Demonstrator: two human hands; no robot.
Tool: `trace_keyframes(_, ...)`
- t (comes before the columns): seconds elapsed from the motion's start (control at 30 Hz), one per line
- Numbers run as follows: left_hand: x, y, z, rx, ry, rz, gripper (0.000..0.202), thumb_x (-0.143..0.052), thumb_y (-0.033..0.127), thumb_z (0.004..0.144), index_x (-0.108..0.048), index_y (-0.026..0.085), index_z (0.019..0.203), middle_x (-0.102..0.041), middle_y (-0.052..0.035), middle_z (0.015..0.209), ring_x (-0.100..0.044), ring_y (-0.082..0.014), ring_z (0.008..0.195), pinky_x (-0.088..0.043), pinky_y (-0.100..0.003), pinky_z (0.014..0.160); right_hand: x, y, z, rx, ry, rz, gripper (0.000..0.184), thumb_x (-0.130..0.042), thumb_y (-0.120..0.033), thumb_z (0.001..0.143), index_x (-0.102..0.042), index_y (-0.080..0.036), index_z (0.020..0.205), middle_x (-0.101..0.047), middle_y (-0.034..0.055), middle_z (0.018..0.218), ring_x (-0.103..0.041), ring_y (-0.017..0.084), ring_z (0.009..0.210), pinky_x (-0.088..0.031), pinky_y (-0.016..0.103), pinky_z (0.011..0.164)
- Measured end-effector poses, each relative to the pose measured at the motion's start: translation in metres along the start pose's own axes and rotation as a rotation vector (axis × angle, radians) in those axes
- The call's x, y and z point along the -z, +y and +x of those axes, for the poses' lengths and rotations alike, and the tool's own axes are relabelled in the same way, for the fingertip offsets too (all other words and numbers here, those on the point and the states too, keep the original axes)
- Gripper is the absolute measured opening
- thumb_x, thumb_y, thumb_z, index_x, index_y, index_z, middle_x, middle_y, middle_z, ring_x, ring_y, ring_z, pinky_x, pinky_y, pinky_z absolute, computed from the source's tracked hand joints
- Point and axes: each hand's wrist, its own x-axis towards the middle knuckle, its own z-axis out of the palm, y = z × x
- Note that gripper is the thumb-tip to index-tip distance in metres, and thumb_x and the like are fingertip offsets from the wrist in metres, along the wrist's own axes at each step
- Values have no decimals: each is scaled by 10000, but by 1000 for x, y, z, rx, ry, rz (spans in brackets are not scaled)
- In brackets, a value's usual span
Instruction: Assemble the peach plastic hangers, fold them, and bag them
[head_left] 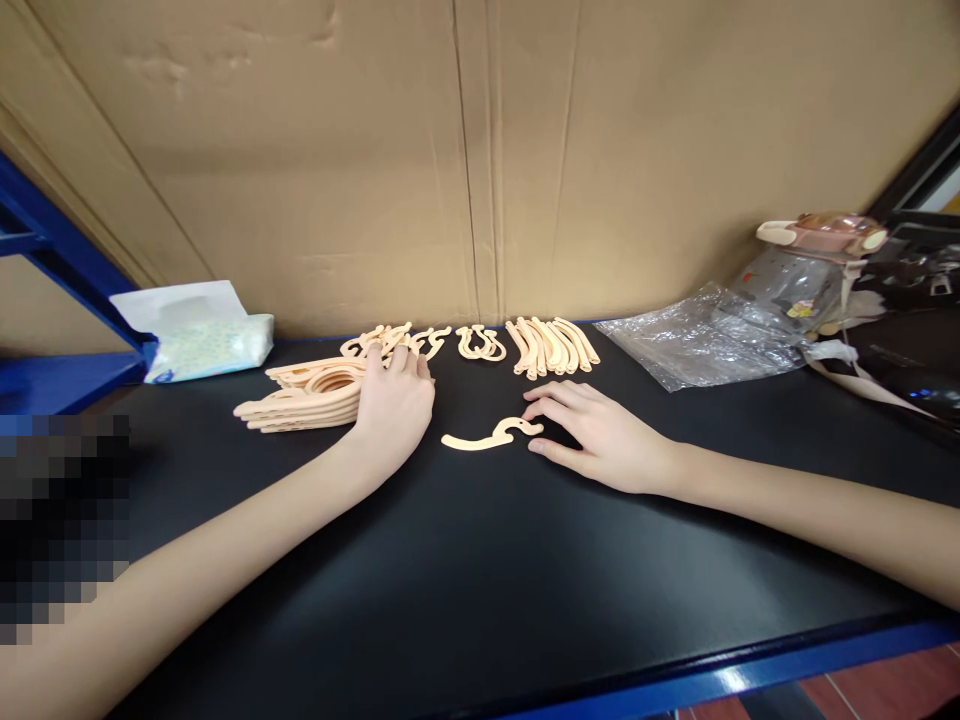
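Black tabletop [480, 590] comes nearest. From its middle, a clear plastic bag [690, 340] lies far towards two o'clock. The right hand [592, 430], nearer in, is half open, thumb and forefinger apart. The left hand [395, 395], at eleven, curls over; its fingertips are hidden, so I cannot tell its grip. Beside it, at ten, sit stacked peach hangers [307, 408]. One hooked peach piece [476, 443] lies near twelve, its end between the right thumb and forefinger.
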Motion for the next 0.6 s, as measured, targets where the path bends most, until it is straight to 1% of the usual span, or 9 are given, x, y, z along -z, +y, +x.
trace_keyframes(0.07, 0, 0, 0, 16, 11, -4, 391, -337, 101, 890, -615, -41, 1125, -655, -247, 964, -541, -357, 975, -355, -535, 890, 0, 0, 0, 0, -1, 1, 265, -482, -378, 951, -584, -189, 1107, -575, 104, 1221, -533, 238, 1158, -426, 426, 1012)
trace_keyframes(0.17, -1, 1, 0, 35, 27, -18, 448, -347, 67, 863, -534, -96, 1236, -636, -287, 1054, -532, -374, 1032, -348, -544, 913, 0, 0, 0, 4, 2, 2, 266, -478, -379, 952, -587, -190, 1104, -575, 107, 1227, -537, 240, 1152, -431, 432, 1008)
trace_keyframes(0.27, -2, 2, 0, 37, 40, -35, 483, -344, 64, 862, -476, -141, 1279, -615, -317, 1108, -524, -387, 1081, -345, -538, 938, 0, 0, 1, 8, 7, 2, 261, -480, -375, 950, -590, -193, 1101, -578, 111, 1222, -540, 245, 1156, -435, 440, 1005)
trace_keyframes(0.37, -2, 2, -1, 45, 65, -41, 507, -314, 80, 886, -412, -155, 1324, -573, -340, 1192, -482, -396, 1172, -342, -528, 962, 0, -1, 1, 4, 10, 3, 261, -480, -379, 949, -591, -198, 1099, -582, 110, 1219, -546, 249, 1151, -441, 448, 1000)
trace_keyframes(0.43, -1, 2, -3, 55, 108, -74, 513, -297, 93, 904, -380, -146, 1351, -535, -346, 1258, -445, -394, 1236, -333, -522, 982, 0, -1, 1, 3, 10, 2, 261, -478, -381, 949, -591, -198, 1097, -584, 109, 1217, -547, 250, 1152, -441, 448, 1002)
trace_keyframes(0.5, 1, 2, -7, 55, 179, -147, 507, -294, 108, 923, -375, -112, 1372, -506, -331, 1315, -418, -385, 1282, -314, -518, 1006, 1, -1, 0, 4, 10, 3, 259, -480, -380, 948, -592, -201, 1097, -585, 108, 1216, -547, 251, 1154, -442, 449, 1002)
trace_keyframes(0.6, 7, 3, -15, 28, 287, -300, 472, -327, 173, 962, -413, -2, 1391, -537, -251, 1332, -441, -348, 1286, -303, -495, 1019, 0, 0, 0, 10, 16, 3, 253, -481, -380, 947, -594, -210, 1096, -589, 105, 1208, -542, 252, 1164, -439, 454, 1005)
